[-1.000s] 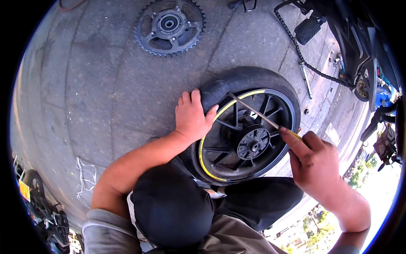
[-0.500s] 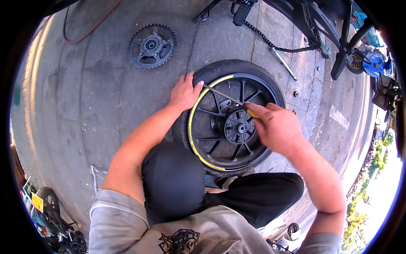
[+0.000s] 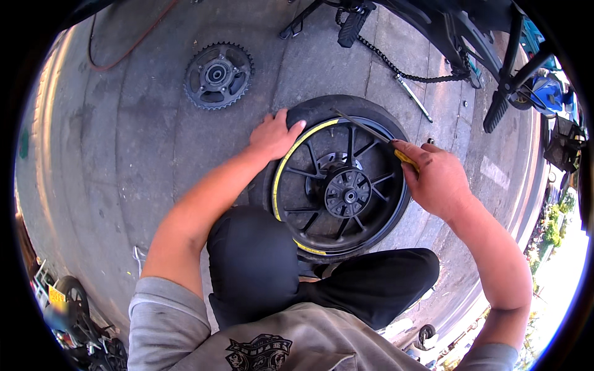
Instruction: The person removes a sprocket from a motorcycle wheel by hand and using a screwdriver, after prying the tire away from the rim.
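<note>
A black motorcycle wheel (image 3: 373,179) with a yellow stripe along part of its rim lies flat on the ground before my knees, its tire (image 3: 365,106) fitted around it. My left hand (image 3: 272,135) grips the tire's upper left edge, thumb on the sidewall and fingers over the tread side. In my right hand (image 3: 440,179) is a yellow-handled screwdriver (image 3: 365,128), closed in the fingers above the wheel's right side. Its long shaft points up and left across the rim, with the tip by the top of the tire. Whether the tip touches the rubber I cannot tell.
A toothed rear sprocket (image 3: 219,75) lies beyond the wheel on the left. To the upper right hang a drive chain (image 3: 427,79) and motorcycle footrests (image 3: 497,111). A silver rod (image 3: 414,99) lies near the chain, and a reddish hose (image 3: 133,46) curves at the far left.
My right hand has moved right and slightly down with the screwdriver. The screwdriver's tip has shifted from beside my left thumb to the top of the tire. My left hand stays at the tire.
</note>
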Demonstrator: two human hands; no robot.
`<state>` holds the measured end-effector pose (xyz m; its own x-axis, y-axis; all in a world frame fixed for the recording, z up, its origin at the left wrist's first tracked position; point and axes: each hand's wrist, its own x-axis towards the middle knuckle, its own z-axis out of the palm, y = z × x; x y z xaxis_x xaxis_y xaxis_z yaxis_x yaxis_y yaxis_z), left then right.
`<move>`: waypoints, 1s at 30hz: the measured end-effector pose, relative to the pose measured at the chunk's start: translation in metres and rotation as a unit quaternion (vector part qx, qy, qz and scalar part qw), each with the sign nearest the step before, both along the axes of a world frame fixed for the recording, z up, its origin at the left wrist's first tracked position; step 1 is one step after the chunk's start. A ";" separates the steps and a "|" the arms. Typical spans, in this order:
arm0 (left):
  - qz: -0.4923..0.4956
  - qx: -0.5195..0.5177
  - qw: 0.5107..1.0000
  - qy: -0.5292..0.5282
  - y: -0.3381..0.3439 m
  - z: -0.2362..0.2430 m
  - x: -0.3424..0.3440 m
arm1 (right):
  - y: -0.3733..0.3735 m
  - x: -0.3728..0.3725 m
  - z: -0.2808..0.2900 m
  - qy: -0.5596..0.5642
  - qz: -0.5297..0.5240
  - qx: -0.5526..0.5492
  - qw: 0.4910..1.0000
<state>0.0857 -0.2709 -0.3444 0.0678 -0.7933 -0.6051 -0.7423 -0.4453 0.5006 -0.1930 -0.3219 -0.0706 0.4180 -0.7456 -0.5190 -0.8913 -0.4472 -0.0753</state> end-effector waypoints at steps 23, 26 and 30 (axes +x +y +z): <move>-0.059 -0.124 0.986 -0.099 -0.011 -0.018 -0.015 | -0.010 -0.049 0.014 0.021 -0.079 0.009 0.997; -0.075 -0.137 0.983 -0.100 -0.009 -0.012 -0.021 | 0.007 -0.091 0.003 0.015 -0.120 -0.025 0.992; -0.081 -0.149 0.981 -0.099 -0.008 -0.014 -0.019 | -0.002 -0.091 -0.001 0.021 -0.085 -0.029 0.996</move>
